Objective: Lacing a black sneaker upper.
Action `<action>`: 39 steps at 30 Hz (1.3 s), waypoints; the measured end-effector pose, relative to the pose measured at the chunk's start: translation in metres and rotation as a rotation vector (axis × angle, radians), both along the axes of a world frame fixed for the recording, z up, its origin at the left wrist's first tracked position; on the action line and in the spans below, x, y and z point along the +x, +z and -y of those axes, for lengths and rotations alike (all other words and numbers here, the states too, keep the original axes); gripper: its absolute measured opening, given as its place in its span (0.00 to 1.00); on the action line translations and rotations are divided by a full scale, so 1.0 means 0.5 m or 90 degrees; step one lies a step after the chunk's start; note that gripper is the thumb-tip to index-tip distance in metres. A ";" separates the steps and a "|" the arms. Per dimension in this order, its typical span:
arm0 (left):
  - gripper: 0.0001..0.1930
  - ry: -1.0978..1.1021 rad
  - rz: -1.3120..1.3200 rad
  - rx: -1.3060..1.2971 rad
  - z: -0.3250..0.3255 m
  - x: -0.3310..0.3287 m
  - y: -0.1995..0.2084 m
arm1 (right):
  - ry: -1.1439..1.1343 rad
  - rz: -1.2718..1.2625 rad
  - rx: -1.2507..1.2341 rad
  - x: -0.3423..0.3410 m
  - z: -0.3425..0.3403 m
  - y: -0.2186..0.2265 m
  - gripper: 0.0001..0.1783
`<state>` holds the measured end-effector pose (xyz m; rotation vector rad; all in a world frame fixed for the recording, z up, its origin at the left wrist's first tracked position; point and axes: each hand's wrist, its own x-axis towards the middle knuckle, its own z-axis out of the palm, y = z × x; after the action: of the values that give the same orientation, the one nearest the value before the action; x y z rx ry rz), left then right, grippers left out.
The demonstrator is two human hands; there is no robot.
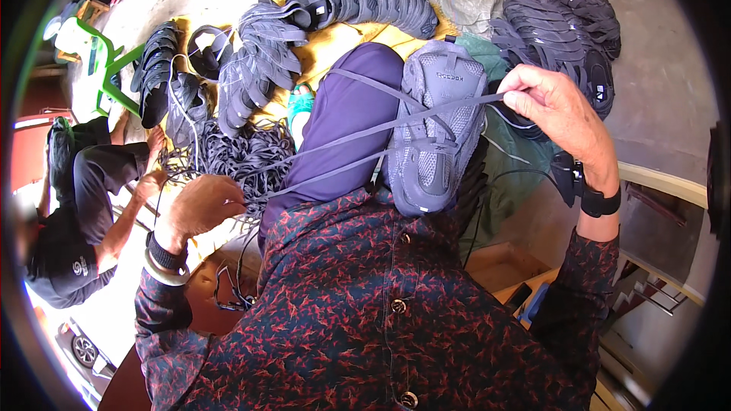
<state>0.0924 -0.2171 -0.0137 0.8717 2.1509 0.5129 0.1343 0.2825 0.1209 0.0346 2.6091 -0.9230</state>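
A grey mesh shoe upper (434, 141) rests by my right thigh, its toe toward me, partly laced. My right hand (560, 110) is closed, pinching a dark flat shoelace (365, 131) between thumb and fingers at the upper right of the shoe. The lace runs taut across the shoe and my dark trouser leg (343, 118) toward the lower left. There my left hand (204, 204) is closed, its fingertips pressed on a lace strand. One loop of lace lies over my knee. Just beyond my left hand sits a tangled pile of dark laces (240, 152).
Rows of nested dark shoe uppers (365, 4) curve across a yellow cloth, with more uppers (560, 19) stacked at far right. Another person (84, 213) sits at left, a hand near the laces. A green plastic chair (106, 65) stands behind; a wooden box (502, 265) is at lower right.
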 end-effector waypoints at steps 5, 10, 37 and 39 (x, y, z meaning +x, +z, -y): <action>0.13 0.045 0.082 0.225 -0.204 -0.042 0.085 | 0.030 0.036 -0.054 0.020 0.070 0.000 0.07; 0.20 0.043 0.054 0.428 -0.376 -0.047 0.133 | 0.084 -0.022 -0.095 0.004 0.130 -0.007 0.07; 0.06 0.262 -0.162 0.449 -0.293 -0.070 -0.014 | 0.233 -0.326 0.245 0.022 0.175 -0.162 0.05; 0.05 0.185 -0.332 0.448 -0.302 -0.075 0.006 | 0.239 -0.329 0.268 0.020 0.174 -0.178 0.05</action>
<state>0.0550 -0.0663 -0.0108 1.1597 2.6268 1.3723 0.1443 0.1957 0.0320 -0.6386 3.0729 -0.2617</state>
